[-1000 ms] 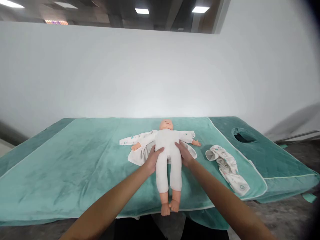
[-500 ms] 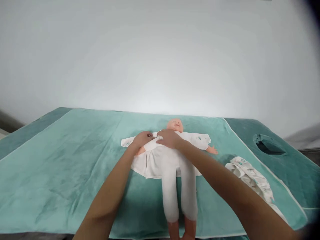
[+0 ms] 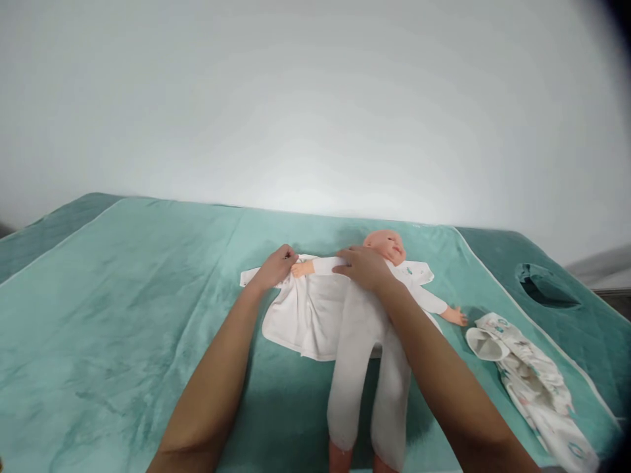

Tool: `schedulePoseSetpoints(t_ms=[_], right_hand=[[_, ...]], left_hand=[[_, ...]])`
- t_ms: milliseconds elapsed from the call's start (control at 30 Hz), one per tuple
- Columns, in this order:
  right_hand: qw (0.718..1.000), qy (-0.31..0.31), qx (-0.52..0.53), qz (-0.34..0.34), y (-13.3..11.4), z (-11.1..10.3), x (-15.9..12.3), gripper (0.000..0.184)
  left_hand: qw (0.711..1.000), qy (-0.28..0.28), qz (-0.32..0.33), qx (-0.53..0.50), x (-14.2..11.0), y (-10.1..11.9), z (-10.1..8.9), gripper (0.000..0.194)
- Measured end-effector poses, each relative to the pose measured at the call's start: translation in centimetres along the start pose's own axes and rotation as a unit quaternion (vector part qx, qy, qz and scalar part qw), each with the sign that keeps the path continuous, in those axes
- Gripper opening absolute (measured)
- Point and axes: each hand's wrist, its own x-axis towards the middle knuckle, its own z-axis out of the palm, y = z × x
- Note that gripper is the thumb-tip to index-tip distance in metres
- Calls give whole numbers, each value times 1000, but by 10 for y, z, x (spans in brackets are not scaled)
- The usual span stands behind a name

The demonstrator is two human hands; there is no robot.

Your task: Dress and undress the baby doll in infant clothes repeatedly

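A baby doll (image 3: 345,387) with a soft white body lies on its back, its head tilted toward the right. Spread open beneath it is a white baby shirt (image 3: 286,322) with small printed marks on its sleeves. My left hand (image 3: 277,268) is closed on the shirt near the sleeve opening, just beside the doll's small hand (image 3: 302,268). Across the doll's upper chest lies my right hand (image 3: 365,266), fingers and thumb around its upper arm. My fingers partly hide the cloth they pinch.
A folded white printed garment (image 3: 532,374) lies to the right of the doll. Under everything is a light green sheet (image 3: 148,315) over a darker green bed (image 3: 591,341), which has an oval hole (image 3: 547,287) at right. A pale wall (image 3: 315,112) stands behind.
The doll has shifted right and tilted, with its arm now stretched toward the sleeve. My right hand has moved right with it; my left hand is slightly higher. The view has shifted a little.
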Motion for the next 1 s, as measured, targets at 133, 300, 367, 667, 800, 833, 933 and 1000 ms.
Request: schedulePoseSetpoints(t_ms=[133,300,367,667,800,833,933,1000], right_hand=[[998,-14,-5,58,-14,-15,-7,28],[998,-27,-52,25,-26,-5,0,25],[998,-20,-56,23,-25,0,2,27],[995,-56,-81,-23,-50,0,23,17],[1000,-12,-6,-13,-40,6,26,18],[1000,23,19,8,-32,6,19,20],[975,173,81,117,3,7,-27,29],[937,249,114,217,26,8,-66,37]], left_hand=[[994,67,45,71,-2,4,8,16],[939,159,148,268,-13,19,37,14],[930,149,169,291,-17,22,49,12],[987,112,111,-8,-31,45,85,14],[980,133,112,-101,-33,50,75,11],[978,135,112,-112,-32,49,73,11],[978,135,82,-137,-28,47,69,8],[978,130,61,-149,-26,46,69,5]])
